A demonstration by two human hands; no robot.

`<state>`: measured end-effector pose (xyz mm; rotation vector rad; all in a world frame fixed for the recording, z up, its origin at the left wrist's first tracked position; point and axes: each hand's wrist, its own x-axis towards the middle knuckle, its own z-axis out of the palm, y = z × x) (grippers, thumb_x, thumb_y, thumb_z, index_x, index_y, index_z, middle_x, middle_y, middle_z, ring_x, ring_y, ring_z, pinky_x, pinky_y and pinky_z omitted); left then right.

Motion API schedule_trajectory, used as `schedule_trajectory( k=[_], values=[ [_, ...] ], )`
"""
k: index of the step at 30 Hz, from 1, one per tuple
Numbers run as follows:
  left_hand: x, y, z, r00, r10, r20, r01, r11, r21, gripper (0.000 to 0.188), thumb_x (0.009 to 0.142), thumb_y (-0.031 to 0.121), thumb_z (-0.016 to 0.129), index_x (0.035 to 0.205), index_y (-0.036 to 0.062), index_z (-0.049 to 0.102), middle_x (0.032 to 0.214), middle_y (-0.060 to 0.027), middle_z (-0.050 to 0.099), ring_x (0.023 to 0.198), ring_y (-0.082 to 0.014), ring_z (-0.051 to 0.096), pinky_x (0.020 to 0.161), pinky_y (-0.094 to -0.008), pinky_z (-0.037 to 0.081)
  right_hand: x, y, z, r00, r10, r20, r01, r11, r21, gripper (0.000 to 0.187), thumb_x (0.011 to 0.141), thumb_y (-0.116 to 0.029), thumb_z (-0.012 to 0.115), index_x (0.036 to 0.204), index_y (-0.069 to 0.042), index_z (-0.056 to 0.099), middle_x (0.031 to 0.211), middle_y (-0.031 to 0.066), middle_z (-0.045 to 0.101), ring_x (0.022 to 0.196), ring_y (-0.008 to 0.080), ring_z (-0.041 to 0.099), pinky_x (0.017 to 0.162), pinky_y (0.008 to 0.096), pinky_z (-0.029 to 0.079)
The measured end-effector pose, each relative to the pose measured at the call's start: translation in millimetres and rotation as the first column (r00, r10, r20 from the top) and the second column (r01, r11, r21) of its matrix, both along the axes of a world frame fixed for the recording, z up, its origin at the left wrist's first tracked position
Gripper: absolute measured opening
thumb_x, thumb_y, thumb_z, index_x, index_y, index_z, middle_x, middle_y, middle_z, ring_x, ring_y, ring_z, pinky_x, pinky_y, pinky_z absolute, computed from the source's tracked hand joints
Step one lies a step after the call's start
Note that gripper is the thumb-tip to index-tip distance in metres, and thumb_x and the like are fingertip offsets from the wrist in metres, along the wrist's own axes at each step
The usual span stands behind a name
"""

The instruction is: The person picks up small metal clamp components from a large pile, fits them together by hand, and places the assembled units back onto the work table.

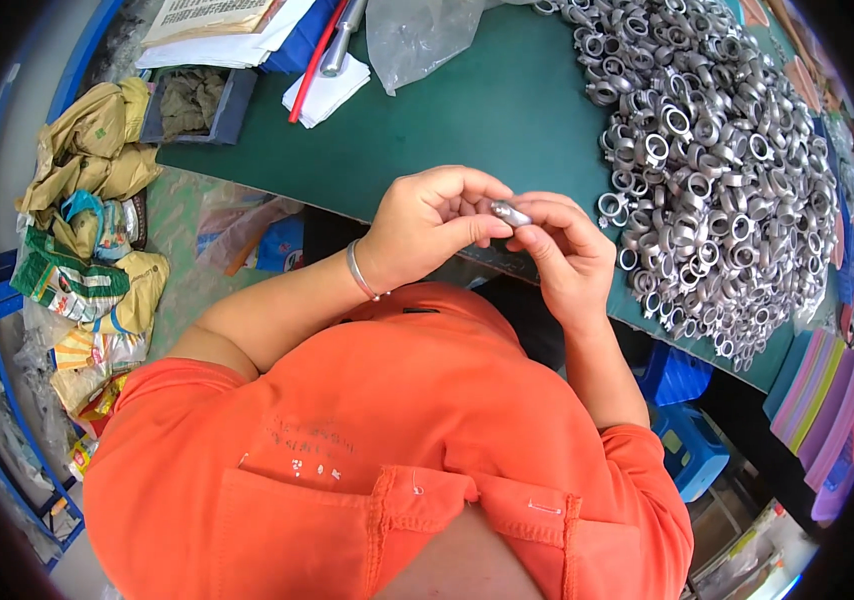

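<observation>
Just past the near edge of the green table, both hands meet at a small shiny grey metal part [510, 212]. My left hand [427, 222], with a bracelet at its wrist, pinches it from one side between thumb and fingers. From the other side my right hand [569, 250] grips it too, thumb below and fingers curled over the top. Fingers cover much of the part, so its full shape cannot be made out; its colour matches the grey metal rings [712, 170] heaped on the table to the right.
The green tabletop [477, 120] bears a clear plastic bag [417, 40], a red stick [317, 62], a metal-handled tool [343, 42] and a grey bin [197, 105] with cloth. Crumpled sacks [87, 250] lie left. A blue stool [689, 450] stands below right.
</observation>
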<state>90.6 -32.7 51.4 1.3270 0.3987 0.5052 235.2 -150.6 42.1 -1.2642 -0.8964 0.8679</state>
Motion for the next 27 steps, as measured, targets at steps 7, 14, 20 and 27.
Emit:
schedule_trajectory(
  k=[7,14,20,27],
  values=[
    [-5.0,-5.3,3.3,0.999,-0.034,0.007,0.031,0.96,0.277,0.015,0.081,-0.008,0.068,0.095,-0.005,0.063,0.095,-0.0104,0.063,0.084,-0.015,0.066,0.074,-0.0266,0.057,-14.9,-12.7,-13.9,0.976,0.061,-0.211,-0.035,0.992,0.123,0.027,0.083,0.012,0.061,0.107,0.002,0.052,0.116,0.0187,0.059,0.099,0.0204,0.062,0.08,0.0291,0.053],
    [-6.7,-4.2,12.8,0.999,-0.021,-0.024,0.031,0.835,0.549,0.017,0.077,-0.004,0.073,0.091,-0.0013,0.065,0.089,-0.0094,0.064,0.076,-0.0137,0.065,0.065,-0.024,0.052,-12.5,-17.6,-6.9,0.936,-0.086,0.342,0.02,0.981,0.192,0.029,0.078,0.007,0.07,0.104,0.002,0.058,0.106,0.0168,0.06,0.085,0.019,0.063,0.069,0.0275,0.053],
    [-52.4,4.0,-2.8,0.873,-0.303,-0.381,0.469,0.732,0.494,0.01,0.079,0.003,0.067,0.088,0.0028,0.064,0.079,-0.0075,0.061,0.06,-0.0155,0.059,0.055,-0.0267,0.049,5.5,-34.4,11.9,0.497,-0.085,0.864,0.188,0.982,-0.012,0.033,0.082,-0.007,0.068,0.111,0.002,0.056,0.097,0.0176,0.059,0.082,0.0346,0.06,0.067,0.0392,0.051],
    [-55.6,-6.7,-43.6,0.909,-0.165,-0.384,0.405,0.576,0.711,0.038,0.08,0.006,0.068,0.116,-0.0006,0.058,0.1,-0.0168,0.062,0.083,-0.0299,0.065,0.072,-0.0337,0.054,29.2,-26.1,12.9,0.239,0.112,0.964,0.478,0.851,-0.217,0.03,0.085,-0.009,0.063,0.111,0.003,0.054,0.093,0.0198,0.054,0.081,0.0371,0.061,0.065,0.0411,0.053]
  ],
)
